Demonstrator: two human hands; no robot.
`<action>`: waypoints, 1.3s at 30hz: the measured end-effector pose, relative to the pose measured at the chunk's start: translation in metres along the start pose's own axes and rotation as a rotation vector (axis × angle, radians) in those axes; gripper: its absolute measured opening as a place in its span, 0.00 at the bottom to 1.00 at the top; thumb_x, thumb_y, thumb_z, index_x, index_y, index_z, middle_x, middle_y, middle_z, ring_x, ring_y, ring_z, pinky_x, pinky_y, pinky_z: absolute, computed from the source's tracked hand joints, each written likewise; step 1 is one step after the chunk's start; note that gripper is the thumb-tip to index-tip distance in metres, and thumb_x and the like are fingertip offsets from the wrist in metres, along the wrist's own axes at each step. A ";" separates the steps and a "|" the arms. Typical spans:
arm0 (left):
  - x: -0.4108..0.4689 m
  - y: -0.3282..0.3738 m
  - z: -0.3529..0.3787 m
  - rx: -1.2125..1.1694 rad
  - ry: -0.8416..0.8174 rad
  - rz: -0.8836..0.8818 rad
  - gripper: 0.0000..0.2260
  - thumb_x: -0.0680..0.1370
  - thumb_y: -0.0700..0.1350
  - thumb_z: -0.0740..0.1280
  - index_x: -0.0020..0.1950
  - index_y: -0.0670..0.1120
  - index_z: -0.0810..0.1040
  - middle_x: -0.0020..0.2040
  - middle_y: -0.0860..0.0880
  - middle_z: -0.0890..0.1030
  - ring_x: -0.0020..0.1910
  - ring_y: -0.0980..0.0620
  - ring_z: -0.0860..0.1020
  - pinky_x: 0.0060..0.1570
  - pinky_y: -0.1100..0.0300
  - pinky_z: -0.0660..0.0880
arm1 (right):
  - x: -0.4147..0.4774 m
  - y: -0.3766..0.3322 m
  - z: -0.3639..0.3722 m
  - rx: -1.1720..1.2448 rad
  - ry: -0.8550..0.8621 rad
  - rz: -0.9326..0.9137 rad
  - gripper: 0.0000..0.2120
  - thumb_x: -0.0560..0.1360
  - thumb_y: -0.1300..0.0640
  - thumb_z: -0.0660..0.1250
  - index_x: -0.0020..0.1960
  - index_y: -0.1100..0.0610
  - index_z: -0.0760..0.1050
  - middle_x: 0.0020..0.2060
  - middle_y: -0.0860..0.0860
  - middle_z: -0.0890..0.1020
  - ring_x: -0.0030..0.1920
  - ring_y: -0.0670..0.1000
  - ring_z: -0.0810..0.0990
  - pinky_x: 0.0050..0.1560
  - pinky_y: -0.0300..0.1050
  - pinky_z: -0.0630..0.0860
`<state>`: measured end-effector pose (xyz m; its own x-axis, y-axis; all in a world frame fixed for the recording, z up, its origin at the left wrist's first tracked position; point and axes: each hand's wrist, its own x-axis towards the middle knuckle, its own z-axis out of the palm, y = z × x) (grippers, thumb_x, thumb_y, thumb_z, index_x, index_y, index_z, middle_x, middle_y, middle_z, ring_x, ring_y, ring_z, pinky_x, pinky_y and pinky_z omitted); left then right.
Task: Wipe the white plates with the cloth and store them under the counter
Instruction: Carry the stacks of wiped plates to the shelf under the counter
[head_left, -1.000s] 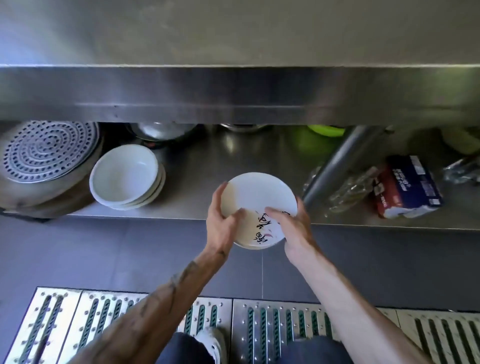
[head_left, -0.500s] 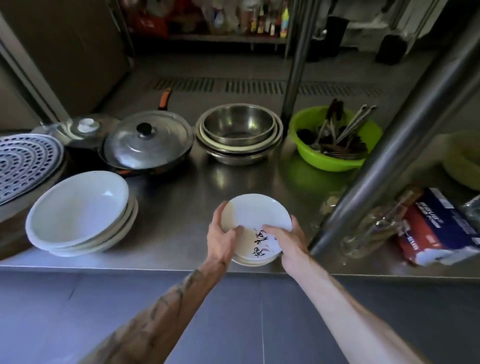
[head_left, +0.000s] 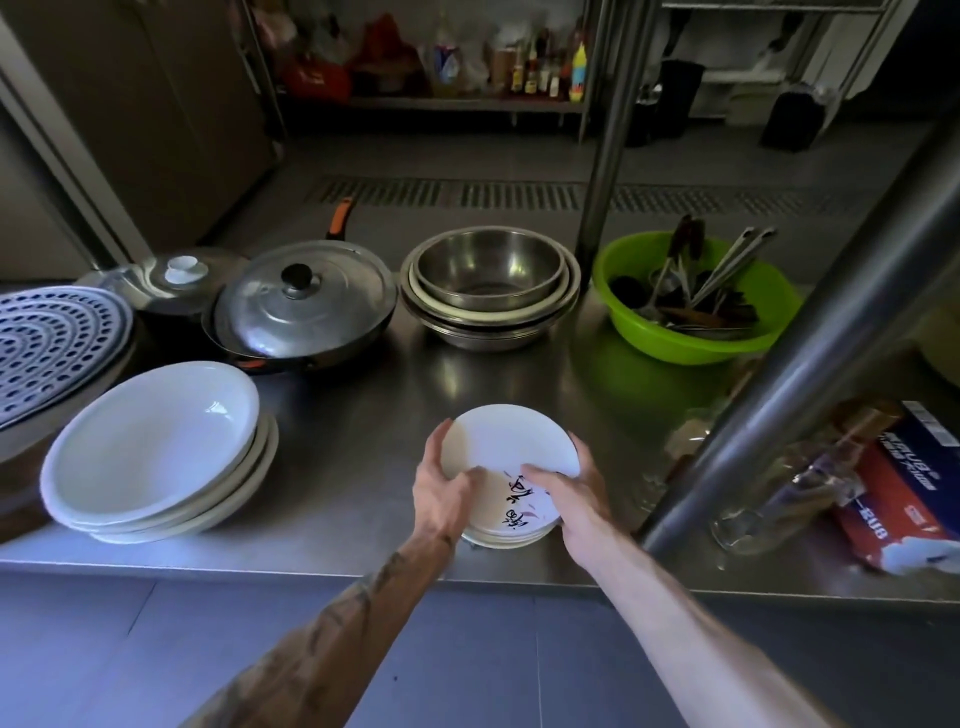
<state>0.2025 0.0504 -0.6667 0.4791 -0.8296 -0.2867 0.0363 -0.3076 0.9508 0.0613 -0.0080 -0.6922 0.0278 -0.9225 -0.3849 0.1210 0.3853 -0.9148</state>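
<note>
Item: small stack of white plates (head_left: 511, 457), on the under-counter shelf (head_left: 363, 431).

Hands: left hand (head_left: 441, 488) clasps the stack's left rim, thumb over the top plate; right hand (head_left: 574, 493) clasps the right rim, fingers laid across the printed plate beneath.

Position: near the shelf's front edge, right of the larger white bowls (head_left: 156, 452), in front of the steel mixing bowls (head_left: 491, 286).

Orientation: round (no long axis), faces up, top plate tilted toward the far side.

Handling advice: lower level, square the plates, release both sides together (probably set-down stage).
</note>
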 end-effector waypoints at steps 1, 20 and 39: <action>0.001 -0.001 0.000 0.003 0.002 0.002 0.37 0.63 0.48 0.66 0.74 0.61 0.70 0.62 0.50 0.79 0.57 0.48 0.78 0.52 0.57 0.75 | 0.002 0.000 0.000 -0.004 -0.001 -0.008 0.37 0.63 0.66 0.79 0.69 0.47 0.74 0.57 0.52 0.85 0.58 0.55 0.83 0.63 0.58 0.80; 0.031 -0.012 0.001 0.023 -0.023 0.024 0.37 0.64 0.51 0.68 0.74 0.66 0.67 0.64 0.49 0.79 0.60 0.46 0.79 0.61 0.44 0.79 | 0.023 0.003 0.005 -0.063 -0.009 -0.104 0.40 0.71 0.66 0.77 0.75 0.41 0.67 0.60 0.46 0.81 0.57 0.43 0.80 0.50 0.38 0.77; 0.036 -0.002 -0.013 0.158 -0.133 0.100 0.37 0.73 0.51 0.69 0.81 0.61 0.60 0.67 0.53 0.74 0.64 0.50 0.75 0.60 0.60 0.70 | 0.030 -0.003 0.007 -0.283 0.038 -0.188 0.41 0.73 0.42 0.77 0.80 0.41 0.61 0.76 0.46 0.71 0.73 0.48 0.71 0.75 0.51 0.69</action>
<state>0.2314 0.0271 -0.6774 0.3530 -0.9106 -0.2151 -0.1481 -0.2814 0.9481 0.0690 -0.0368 -0.6997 -0.0067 -0.9787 -0.2053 -0.1601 0.2037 -0.9659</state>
